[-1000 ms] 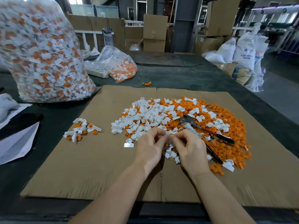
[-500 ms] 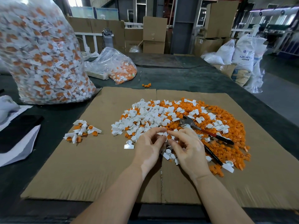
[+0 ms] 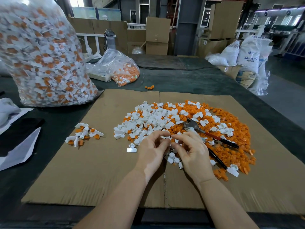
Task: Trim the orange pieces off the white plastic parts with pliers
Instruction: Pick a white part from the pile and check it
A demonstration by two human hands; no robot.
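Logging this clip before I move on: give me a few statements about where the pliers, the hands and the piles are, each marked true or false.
1. The pliers lie on the pile of parts, in neither hand. True.
2. The left hand and right hand meet fingertip to fingertip over a small part with orange on it. True.
3. The large clear bag at far left is empty. False: it is packed with white and orange parts.
4. The small separate cluster lies to the right of the main pile. False: it lies to its left, on the cardboard.
5. The pliers have blue handles. False: they look red and black.
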